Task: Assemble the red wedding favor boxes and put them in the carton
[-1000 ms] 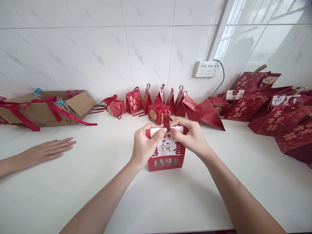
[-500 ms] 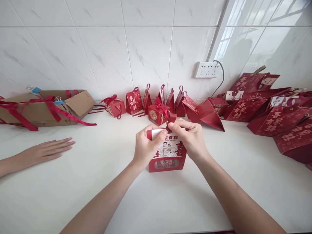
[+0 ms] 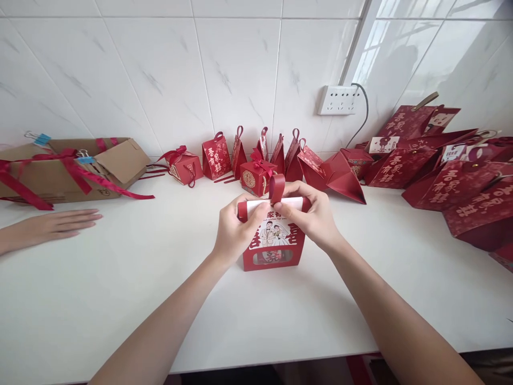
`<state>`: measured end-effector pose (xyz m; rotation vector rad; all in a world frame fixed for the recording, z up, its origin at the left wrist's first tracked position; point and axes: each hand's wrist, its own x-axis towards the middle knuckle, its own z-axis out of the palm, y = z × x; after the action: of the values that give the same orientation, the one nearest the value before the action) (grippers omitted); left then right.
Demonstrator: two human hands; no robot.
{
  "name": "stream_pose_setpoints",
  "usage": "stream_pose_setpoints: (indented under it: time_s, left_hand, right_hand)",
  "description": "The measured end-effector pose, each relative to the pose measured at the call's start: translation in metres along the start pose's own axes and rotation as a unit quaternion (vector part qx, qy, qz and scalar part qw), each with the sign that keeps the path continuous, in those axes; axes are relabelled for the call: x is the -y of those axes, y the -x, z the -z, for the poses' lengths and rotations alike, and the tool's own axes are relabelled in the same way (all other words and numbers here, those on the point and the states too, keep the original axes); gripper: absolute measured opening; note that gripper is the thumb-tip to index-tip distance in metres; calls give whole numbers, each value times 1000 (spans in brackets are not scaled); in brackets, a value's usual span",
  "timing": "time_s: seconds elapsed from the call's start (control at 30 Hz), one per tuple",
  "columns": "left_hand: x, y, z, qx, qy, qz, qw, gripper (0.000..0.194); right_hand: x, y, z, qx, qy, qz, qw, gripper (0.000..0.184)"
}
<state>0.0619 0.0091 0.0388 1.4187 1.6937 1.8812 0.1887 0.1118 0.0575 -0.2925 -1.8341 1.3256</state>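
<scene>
A red gift box [image 3: 273,250] with a drawn couple and a clear window stands upright on the white counter [image 3: 160,299]. My left hand [image 3: 233,231] is closed on its top left edge. On the top right edge my right hand [image 3: 313,214] is closed too, pinching near the red looped handle [image 3: 276,188] that sticks up from the white top flap.
Several small red gift boxes [image 3: 256,160] line the tiled wall. Larger red bags [image 3: 449,182] pile at the right. A cardboard box [image 3: 68,168] with red ribbons and binder clips sits at the left. Another person's hand [image 3: 52,224] lies flat on the counter at the left. A power strip [image 3: 339,99] hangs on the wall.
The red handle now stands upright through the top flap, with both hands shifted slightly on the box top. The view has tilted down a little. The other person's hand stays flat.
</scene>
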Motion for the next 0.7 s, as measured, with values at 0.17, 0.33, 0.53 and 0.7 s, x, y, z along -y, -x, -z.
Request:
stream_pose_setpoints:
  time_s: [0.17, 0.33, 0.53, 0.7]
  left_hand:
    - [35, 3, 21, 216, 44, 60, 974, 45]
    - [32, -4, 23, 125, 81, 161, 976, 42]
    - [17, -6, 18, 55, 192, 258, 945, 60]
    - [6, 10, 13, 69, 226, 26, 971, 46]
  right_hand:
    - [-23, 4, 7, 92, -99, -37, 990, 34]
    - [-48, 3, 10, 101, -131, -105, 981, 39]
    - [-40, -6, 6, 23, -140, -241, 960, 30]
    - [-49, 1, -11, -18, -101, -104, 989, 44]
